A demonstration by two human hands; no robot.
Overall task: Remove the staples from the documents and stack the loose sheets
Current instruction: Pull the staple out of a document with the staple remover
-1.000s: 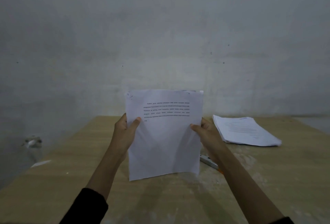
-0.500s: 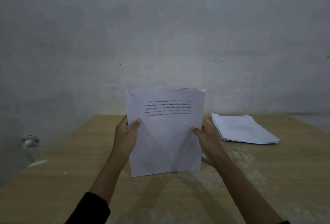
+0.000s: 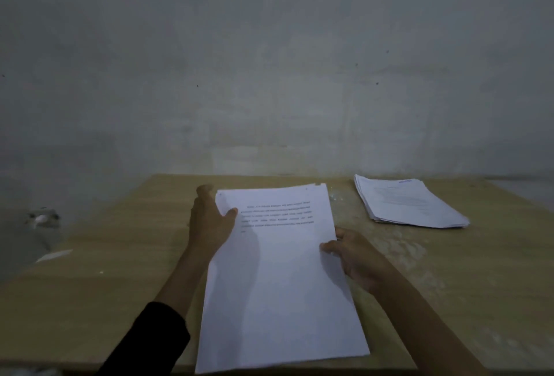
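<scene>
1. The white printed paper document [image 3: 281,279] sits low over the pale wooden table [image 3: 105,285], left of the white stack of loose sheets [image 3: 410,204] and apart from it.
2. The left hand [image 3: 209,222] pinches its left edge, thumb on top; the right hand [image 3: 356,255] pinches the right edge likewise.
3. Lay it flat, corners square (staples too small to make out).
4. One held document, one stack, two hands.

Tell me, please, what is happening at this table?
A person holds a bundle of printed sheets by its side edges, left hand near the top, right hand at the middle, low over the table. A second stack lies at the far right. Whether the bundle is stapled is too small to tell.
</scene>
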